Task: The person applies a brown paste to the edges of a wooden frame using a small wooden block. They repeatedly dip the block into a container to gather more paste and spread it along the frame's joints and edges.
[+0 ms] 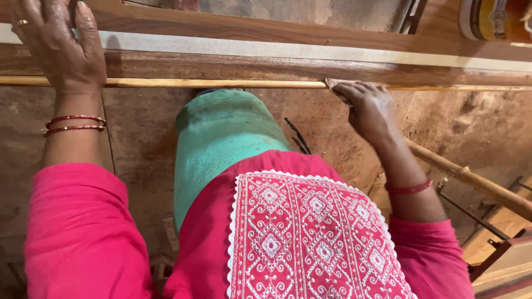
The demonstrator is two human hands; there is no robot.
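Plank (266, 69) of dark wood across twelve o'clock, pale strip (221, 83) along its near edge. Left hand (58, 44) at ten o'clock, fingers spread flat on plank. Right hand (366, 108) at two o'clock, fingers pressed together, perhaps pinching sandpaper (334, 84) against strip.

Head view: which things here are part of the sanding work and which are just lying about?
In use:
left hand resting on wooden frame
right hand pressing sandpaper on the frame edge

Lying about:
wooden pole
banded container
wood offcuts
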